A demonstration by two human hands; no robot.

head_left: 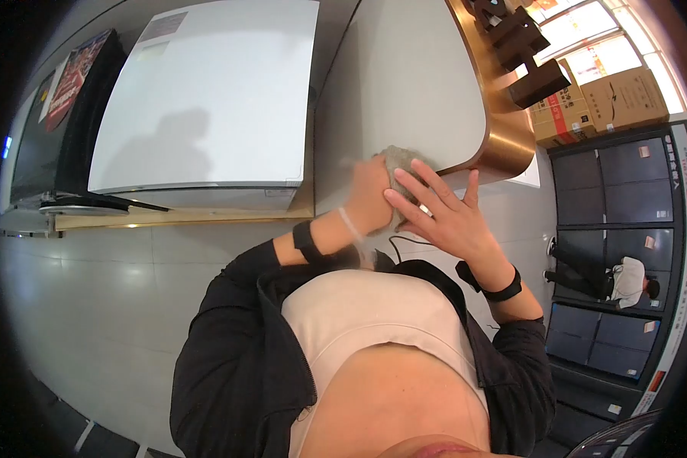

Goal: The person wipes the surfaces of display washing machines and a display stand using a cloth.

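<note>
A crumpled grey cloth is bunched between my two hands over the rounded end of a pale countertop. My left hand is curled against its left side and grips it; the fingertips are partly hidden and a little blurred. My right hand lies across the cloth's right side with its fingers spread, touching it. Part of the cloth hangs below, between the hands. Both wrists wear black bands.
A white box-shaped appliance stands at the left. Brass-coloured trim edges the counter, with dark raised letters beyond. Cardboard boxes and dark panelled cabinets are at the right, where a person in a white top appears.
</note>
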